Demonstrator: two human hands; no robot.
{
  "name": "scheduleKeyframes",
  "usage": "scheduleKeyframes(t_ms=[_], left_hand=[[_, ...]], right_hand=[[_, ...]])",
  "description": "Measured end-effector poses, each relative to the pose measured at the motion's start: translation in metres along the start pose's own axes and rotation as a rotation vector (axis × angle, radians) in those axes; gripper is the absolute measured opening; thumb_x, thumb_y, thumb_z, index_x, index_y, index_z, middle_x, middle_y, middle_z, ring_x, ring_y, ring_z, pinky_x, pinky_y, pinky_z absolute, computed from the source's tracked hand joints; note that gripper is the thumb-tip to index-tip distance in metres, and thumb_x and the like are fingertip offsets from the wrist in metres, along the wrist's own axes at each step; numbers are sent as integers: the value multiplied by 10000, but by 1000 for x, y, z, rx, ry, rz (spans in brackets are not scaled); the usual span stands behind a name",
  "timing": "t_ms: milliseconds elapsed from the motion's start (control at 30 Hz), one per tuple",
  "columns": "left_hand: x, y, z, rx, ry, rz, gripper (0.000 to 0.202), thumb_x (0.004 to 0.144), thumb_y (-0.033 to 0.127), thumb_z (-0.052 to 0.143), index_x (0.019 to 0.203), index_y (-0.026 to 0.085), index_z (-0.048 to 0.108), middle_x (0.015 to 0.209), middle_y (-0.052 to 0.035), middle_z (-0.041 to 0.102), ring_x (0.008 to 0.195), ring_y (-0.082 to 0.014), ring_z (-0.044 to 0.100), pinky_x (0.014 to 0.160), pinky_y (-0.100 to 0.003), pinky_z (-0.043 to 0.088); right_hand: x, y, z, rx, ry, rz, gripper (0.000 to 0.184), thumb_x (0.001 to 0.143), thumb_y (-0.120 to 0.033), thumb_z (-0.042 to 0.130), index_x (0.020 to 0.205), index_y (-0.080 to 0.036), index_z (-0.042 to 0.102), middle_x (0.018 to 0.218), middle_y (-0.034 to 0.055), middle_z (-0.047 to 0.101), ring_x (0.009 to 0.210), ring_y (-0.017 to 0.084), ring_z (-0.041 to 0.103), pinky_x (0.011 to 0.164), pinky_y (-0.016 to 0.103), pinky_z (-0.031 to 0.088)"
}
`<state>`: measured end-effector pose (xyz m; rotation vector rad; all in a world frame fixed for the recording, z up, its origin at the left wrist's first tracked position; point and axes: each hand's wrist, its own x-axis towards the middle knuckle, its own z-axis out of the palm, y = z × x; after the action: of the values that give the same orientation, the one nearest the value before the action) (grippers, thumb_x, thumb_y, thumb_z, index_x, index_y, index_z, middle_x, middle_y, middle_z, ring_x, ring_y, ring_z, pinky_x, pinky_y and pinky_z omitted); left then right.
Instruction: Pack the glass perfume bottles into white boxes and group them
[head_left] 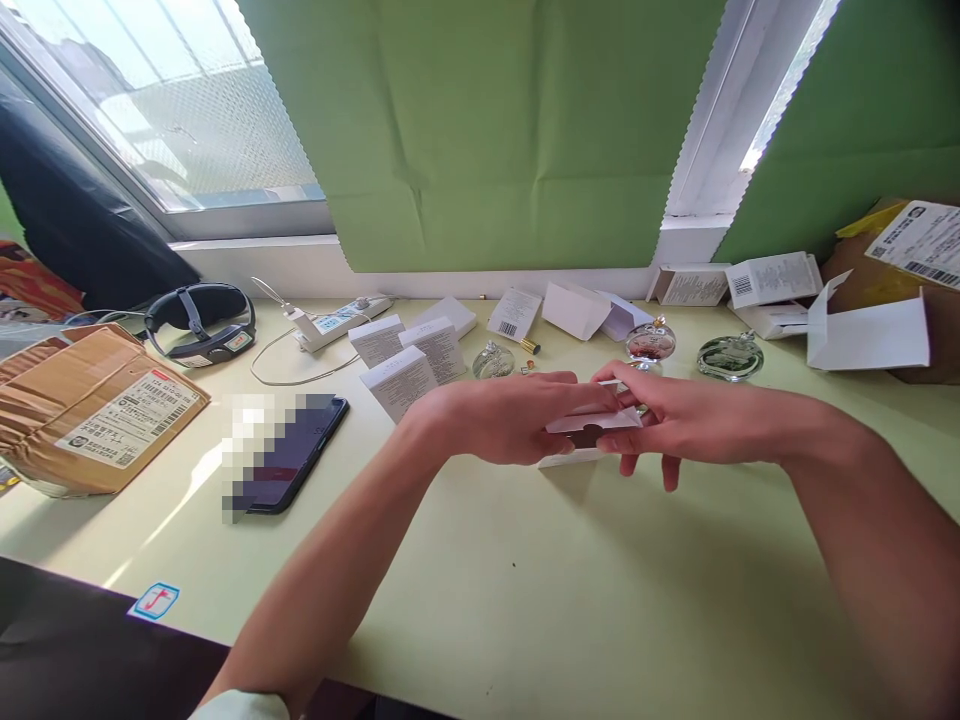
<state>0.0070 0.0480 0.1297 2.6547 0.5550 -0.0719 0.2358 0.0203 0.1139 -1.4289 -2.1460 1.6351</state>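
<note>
A small white cardboard box (564,458) is between my hands above the table, its near end showing a dark opening under a flap. My left hand (499,418) grips it from the left, fingers reaching over its top. From the right, my right hand (686,415) pinches the flap edge with the thumb, other fingers hanging below. Just behind are a round glass bottle with pinkish contents (650,342) and a flat greenish glass bottle (730,357). A clear glass bottle (493,360) lies beyond my left hand near a small gold cap (530,347). The box's inside is hidden.
Several white printed boxes (433,350) stand behind my left wrist; more white boxes (775,277) lie at the back right beside a large carton (892,262). On the left are a phone (292,455), a brown parcel (112,410), a head strap (201,325) and a power strip (337,325).
</note>
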Motion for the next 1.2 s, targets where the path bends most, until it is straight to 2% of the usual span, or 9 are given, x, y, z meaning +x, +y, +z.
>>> scheduleKeyframes(t_ms=[200, 367, 467, 533, 600, 667, 767, 933, 1200], left_hand=[[0, -3, -3, -28, 10, 10, 445, 937, 207, 498, 1373, 269, 437, 1156, -57, 624, 995, -171, 601, 753, -244, 426], [-3, -6, -5, 39, 49, -58, 270, 978, 276, 453, 1230, 229, 537, 1085, -52, 611, 938, -156, 578, 750, -247, 402], [0, -8, -5, 147, 140, -104, 220, 994, 291, 409, 1018, 170, 592, 951, -50, 600, 824, -146, 548, 719, -256, 382], [3, -8, -5, 204, 195, -127, 251, 995, 278, 393, 872, 149, 569, 865, -50, 581, 743, -138, 512, 673, -261, 365], [5, -8, -6, 234, 238, -138, 269, 995, 254, 378, 803, 148, 535, 839, -50, 571, 708, -133, 487, 650, -265, 353], [4, -9, -7, 250, 271, -139, 262, 992, 236, 374, 795, 151, 524, 839, -48, 573, 703, -132, 481, 652, -269, 352], [2, -10, -10, 273, 321, -135, 262, 994, 237, 372, 816, 153, 545, 820, -43, 581, 715, -141, 488, 666, -279, 354], [1, -15, -11, 272, 330, -82, 251, 982, 230, 407, 863, 153, 613, 863, -53, 614, 760, -151, 535, 669, -280, 361], [7, -17, -7, 238, 286, -66, 225, 922, 138, 453, 732, 147, 575, 885, -56, 617, 736, -127, 536, 671, -260, 383]], right_hand=[[1, 1, 1, 40, 39, 6, 561, 813, -557, 636, 1275, -286, 469, 1212, 95, 641, 1020, 277, 663, 613, 311, 597], [3, 7, -6, -21, 45, 1, 510, 755, -477, 700, 1194, -283, 524, 1073, 52, 689, 956, 252, 673, 632, 296, 581], [10, 9, -7, -80, 14, 24, 677, 703, -433, 753, 1303, -283, 476, 1071, 49, 700, 804, 209, 690, 632, 291, 564], [18, 9, -4, -80, 8, 25, 780, 672, -430, 776, 1356, -265, 438, 1035, 59, 713, 733, 202, 692, 593, 290, 551], [26, 8, 1, -67, 9, -2, 700, 670, -448, 774, 1278, -233, 503, 970, 64, 724, 747, 218, 698, 567, 292, 545], [33, 8, 6, -60, 17, -42, 517, 682, -461, 764, 1102, -215, 589, 918, 61, 728, 773, 228, 702, 572, 295, 549], [38, 9, 8, -75, 74, -76, 359, 698, -462, 754, 915, -209, 623, 826, 45, 733, 710, 212, 695, 569, 301, 545], [38, 14, 6, -76, 108, -68, 336, 716, -416, 745, 958, -211, 636, 860, 48, 758, 748, 222, 708, 563, 298, 550], [39, 16, 6, -47, 72, -96, 293, 755, -344, 696, 1009, -210, 643, 929, 57, 763, 840, 244, 727, 599, 309, 579]])
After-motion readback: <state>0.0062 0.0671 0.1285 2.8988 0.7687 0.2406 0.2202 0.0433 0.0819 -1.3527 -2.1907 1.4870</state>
